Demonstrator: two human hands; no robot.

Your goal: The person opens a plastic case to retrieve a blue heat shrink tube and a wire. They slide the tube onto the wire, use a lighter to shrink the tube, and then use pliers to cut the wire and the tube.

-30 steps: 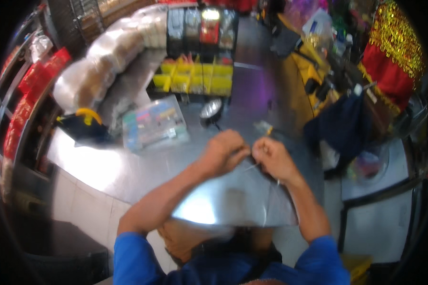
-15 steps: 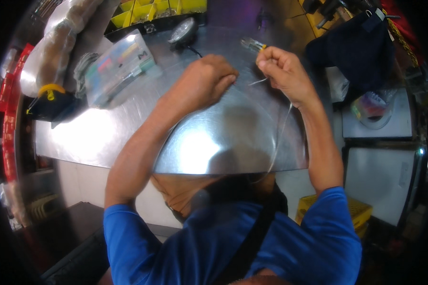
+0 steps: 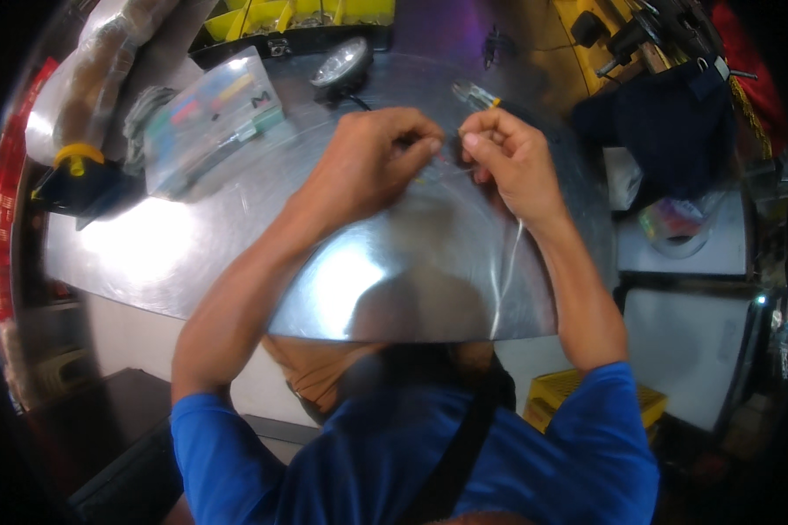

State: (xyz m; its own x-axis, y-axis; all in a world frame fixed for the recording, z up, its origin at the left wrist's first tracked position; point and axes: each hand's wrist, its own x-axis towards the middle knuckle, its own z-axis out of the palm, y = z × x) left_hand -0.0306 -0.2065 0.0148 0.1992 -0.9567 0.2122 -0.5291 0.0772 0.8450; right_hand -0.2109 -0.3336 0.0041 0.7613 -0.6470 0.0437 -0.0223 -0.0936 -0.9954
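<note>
Both hands are raised close together over the metal table. My left hand [image 3: 381,157] is closed in a pinch; a small reddish tip shows by its fingertips, too small to name. Just across from it, my right hand [image 3: 510,162] pinches a thin white wire [image 3: 503,271], which trails from under the wrist to the table's near edge. Behind the right fingers lie pliers [image 3: 474,94] with yellow on the handles. A round lamp [image 3: 341,63] rests beyond my left hand, its short black cable running toward that hand.
A clear plastic case [image 3: 210,118] lies left of the lamp on the metal table [image 3: 140,262]. Behind stands a black organizer with yellow bins [image 3: 293,16]. Plastic-wrapped rolls [image 3: 96,96] are at the far left, dark cloth [image 3: 674,131] at the right. A yellow crate [image 3: 552,398] sits below.
My right hand has moved left and nearer, closing the gap to my left hand. The pliers still lie behind it. The whole view has shifted slightly.
</note>
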